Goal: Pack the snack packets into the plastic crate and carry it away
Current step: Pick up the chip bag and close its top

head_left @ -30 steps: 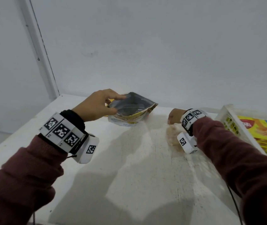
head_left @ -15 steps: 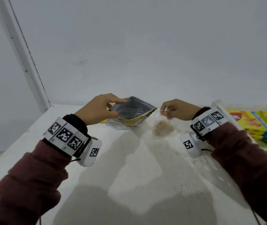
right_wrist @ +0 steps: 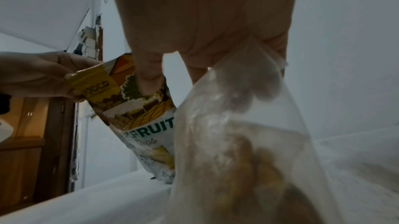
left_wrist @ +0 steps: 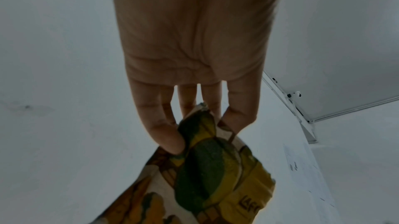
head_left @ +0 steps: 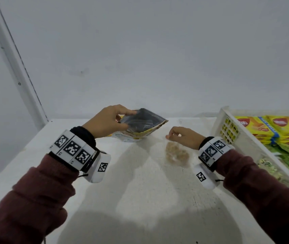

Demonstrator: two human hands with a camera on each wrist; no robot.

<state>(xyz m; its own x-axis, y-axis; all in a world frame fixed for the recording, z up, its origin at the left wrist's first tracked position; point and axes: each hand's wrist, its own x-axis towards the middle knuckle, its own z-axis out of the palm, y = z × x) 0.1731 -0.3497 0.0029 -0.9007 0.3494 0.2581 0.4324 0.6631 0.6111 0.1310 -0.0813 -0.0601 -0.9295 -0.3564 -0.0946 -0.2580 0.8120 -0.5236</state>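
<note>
White table [head_left: 140, 191] fills lower half of head view, surface scuffed, faint brownish streaks near centre. Soft shadows on tabletop at 6 o'clock. Plain pale grey wall [head_left: 157, 59] behind, 12 o'clock, few faint smudges. White vertical trim strip [head_left: 19, 67] leans from 11 o'clock down to table's far left corner. Brown wooden door [right_wrist: 32, 151] at 8 o'clock in right wrist view. Light dim, even, cool.
</note>
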